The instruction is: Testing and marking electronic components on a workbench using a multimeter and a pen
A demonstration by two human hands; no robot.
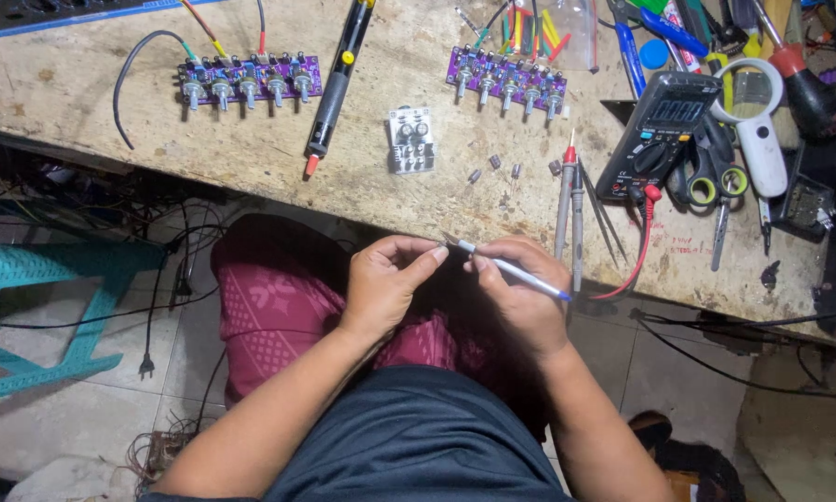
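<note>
My right hand (520,293) grips a thin white-handled craft knife (516,270), its blade tip pointing left. My left hand (390,279) pinches something tiny against that tip; the piece is too small to make out. Both hands hover over my lap, just below the front edge of the wooden workbench (251,158). A small white circuit module (411,139) lies on the bench above the hands, with a few tiny loose components (494,167) beside it.
Two purple boards with knobs (249,82) (508,79) lie on the bench, a black soldering iron (334,84) between them. A multimeter (658,135) with probes (567,200), scissors (716,177) and a magnifier (757,121) sit right. A teal plastic stool (46,307) stands left.
</note>
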